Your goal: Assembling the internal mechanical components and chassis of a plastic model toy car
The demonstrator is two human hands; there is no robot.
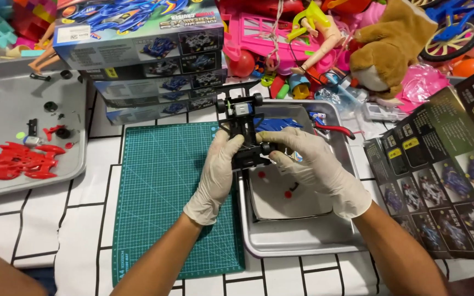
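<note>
A white worktop (39,219) ruled with black lines carries a green cutting mat (160,192) at centre, a steel tray (303,241) at its 3 o'clock, and stacked model-car boxes (149,60) at 12 o'clock. Two gloved hands meet above the tray's near-left edge, both clamped on a black toy car chassis (245,134) held upright, wheels at top. The left hand (218,172) grips its left flank; the right hand (308,164) closes over the lower right end, forearms converging from 6 o'clock. The chassis looks light, stiff and thin-walled plastic, likely brittle at the axles, so the side rails seem the safest hold. Red plastic parts (20,161) lie in a second tray (6,87) at 9 o'clock.
</note>
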